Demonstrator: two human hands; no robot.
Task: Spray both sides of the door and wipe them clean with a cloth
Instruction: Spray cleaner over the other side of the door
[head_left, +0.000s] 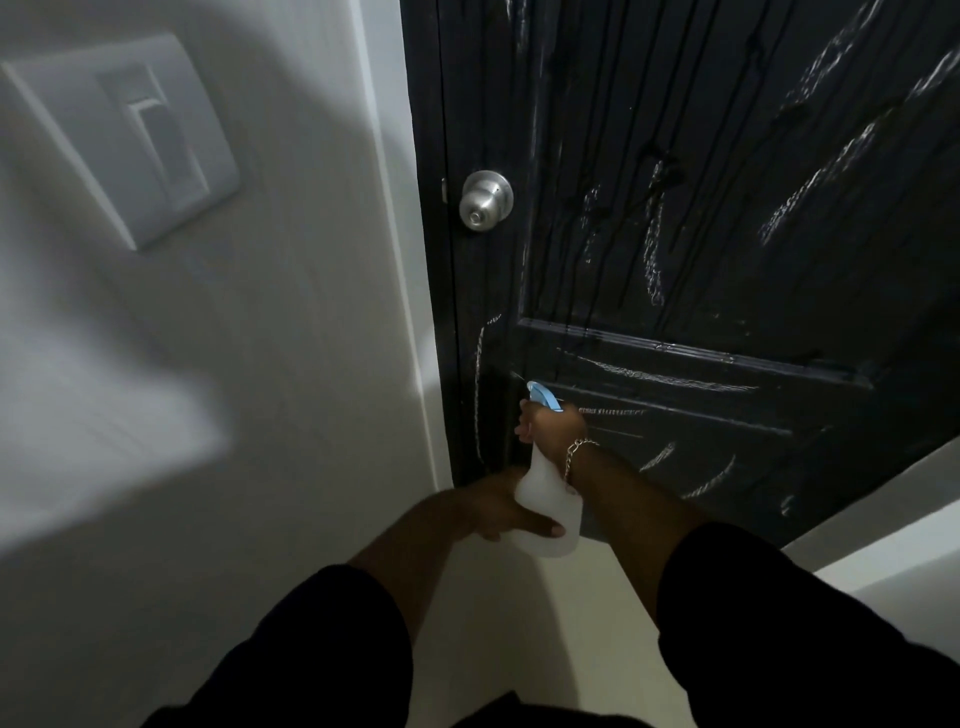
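A black panelled door (701, 234) fills the upper right, wet with streaks and runs of spray. Its silver round knob (485, 200) sits near the door's left edge. My right hand (553, 423) grips the neck of a white spray bottle (550, 506) with a blue nozzle (543, 395), pointed at the door's lower left part. My left hand (506, 512) holds the bottle's base from the left, fingers laid along it. No cloth is in view.
A white wall with a light switch plate (130, 140) stands to the left of the door frame (410, 286). A pale floor (545, 623) lies below, and a white wall or skirting (883, 519) runs along the lower right.
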